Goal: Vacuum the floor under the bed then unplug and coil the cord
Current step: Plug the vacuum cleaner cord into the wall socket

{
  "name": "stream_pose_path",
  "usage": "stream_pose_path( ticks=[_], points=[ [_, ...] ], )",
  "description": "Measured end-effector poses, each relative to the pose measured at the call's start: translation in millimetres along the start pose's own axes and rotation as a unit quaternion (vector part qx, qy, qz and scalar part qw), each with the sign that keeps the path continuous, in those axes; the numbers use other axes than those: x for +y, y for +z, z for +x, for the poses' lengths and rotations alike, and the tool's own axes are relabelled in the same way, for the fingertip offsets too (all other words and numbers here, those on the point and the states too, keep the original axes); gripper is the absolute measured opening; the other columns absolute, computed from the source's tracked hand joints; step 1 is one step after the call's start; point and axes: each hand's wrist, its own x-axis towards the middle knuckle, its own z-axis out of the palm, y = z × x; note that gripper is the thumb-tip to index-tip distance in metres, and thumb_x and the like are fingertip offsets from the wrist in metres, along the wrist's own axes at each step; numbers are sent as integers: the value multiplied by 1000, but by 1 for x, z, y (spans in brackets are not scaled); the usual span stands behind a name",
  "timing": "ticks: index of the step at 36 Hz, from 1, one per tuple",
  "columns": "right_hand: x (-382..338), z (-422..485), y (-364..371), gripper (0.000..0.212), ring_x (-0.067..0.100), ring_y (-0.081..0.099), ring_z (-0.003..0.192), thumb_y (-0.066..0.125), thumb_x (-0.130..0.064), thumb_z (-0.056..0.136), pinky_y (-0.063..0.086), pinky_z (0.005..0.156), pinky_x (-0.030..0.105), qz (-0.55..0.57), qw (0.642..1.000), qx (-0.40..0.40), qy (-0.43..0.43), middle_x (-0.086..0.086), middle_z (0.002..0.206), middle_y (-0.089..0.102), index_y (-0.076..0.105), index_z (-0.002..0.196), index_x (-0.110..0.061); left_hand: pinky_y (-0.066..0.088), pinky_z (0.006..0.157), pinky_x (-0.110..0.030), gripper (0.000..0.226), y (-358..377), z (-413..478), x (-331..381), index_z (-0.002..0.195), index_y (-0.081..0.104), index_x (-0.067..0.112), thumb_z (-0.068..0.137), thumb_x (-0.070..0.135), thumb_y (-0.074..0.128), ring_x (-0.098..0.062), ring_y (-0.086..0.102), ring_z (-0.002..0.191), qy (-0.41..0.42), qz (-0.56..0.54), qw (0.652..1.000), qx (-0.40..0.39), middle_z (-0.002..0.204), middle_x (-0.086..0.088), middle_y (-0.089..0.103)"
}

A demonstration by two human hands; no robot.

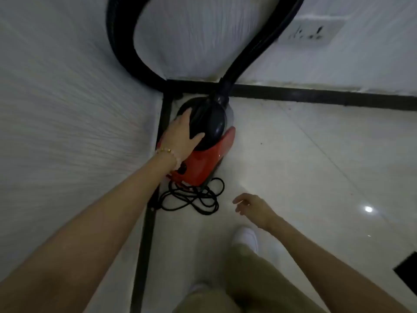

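fingers point(185, 115) of l hand point(180, 134) spread on vac point(200, 163) — red body, black dome, cord point(191, 197) tangled — r hand point(252, 207) loose.

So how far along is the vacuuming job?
Hard to say whether vacuuming happened. The left hand rests on the vacuum cleaner; the right hand hangs free. The cord lies loosely tangled on the floor, so coiling looks left. The wall socket is too blurred to judge.
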Motion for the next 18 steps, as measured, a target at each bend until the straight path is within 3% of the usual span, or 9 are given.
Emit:
stream_pose_path(
  ticks=[2, 4, 6, 9, 12, 15, 18],
  points=[
    [8, 29, 7, 27, 17, 57, 85, 47, -5, 90, 43, 59, 9, -33, 999, 1, -25, 8, 97, 66, 63, 111, -10, 43, 105, -38, 71, 14, 14, -9, 148, 18, 14, 91, 30, 57, -26, 49, 124, 20, -33, 999, 11, 140, -14, 47],
    [14, 60, 14, 28, 17, 58, 88, 47, -7, 90, 47, 73, 19, -47, 998, -10, -47, 10, 102, 67, 63, 113, -12, 53, 87, -41, 56, 24, 28, -17, 141, 33, 13, 92, 29, 54, -30, 61, 103, 36, -34, 996, 69, 119, -16, 61],
    [22, 86, 26, 29, 16, 57, 93, 48, -12, 92, 47, 80, 24, -71, 995, -25, -71, 4, 104, 64, 62, 118, -14, 54, 77, -40, 47, 30, 39, -23, 132, 44, 9, 91, 30, 53, -30, 63, 92, 64, -23, 989, 131, 106, -15, 65],
    [31, 115, 42, 28, 16, 59, 101, 49, -19, 95, 46, 84, 22, -87, 990, -22, -111, 1, 112, 63, 62, 120, -17, 47, 77, -21, 42, 31, 54, -28, 127, 51, 7, 89, 26, 57, -14, 60, 91, 98, -57, 979, 169, 105, -6, 65],
    [34, 130, 59, 27, 22, 63, 99, 49, -17, 94, 51, 86, 30, -96, 984, -6, -151, 5, 112, 67, 62, 118, -17, 42, 77, -12, 39, 28, 62, -27, 124, 55, 9, 88, 23, 59, -6, 57, 93, 130, -64, 970, 195, 106, 2, 64],
    [37, 135, 77, 24, 18, 64, 92, 50, -21, 93, 53, 83, 30, -100, 976, 21, -192, 1, 106, 68, 65, 111, -19, 35, 70, -8, 39, 34, 64, -30, 123, 56, 13, 87, 27, 58, -6, 58, 94, 148, -42, 963, 222, 111, -2, 67],
    [36, 134, 93, 21, 12, 60, 85, 52, -24, 91, 49, 76, 24, -163, 955, 40, -245, -2, 103, 69, 66, 107, -21, 37, 67, -10, 38, 38, 62, -34, 122, 57, 14, 86, 29, 59, -13, 62, 97, 158, -43, 956, 245, 107, 0, 68]
  ],
)
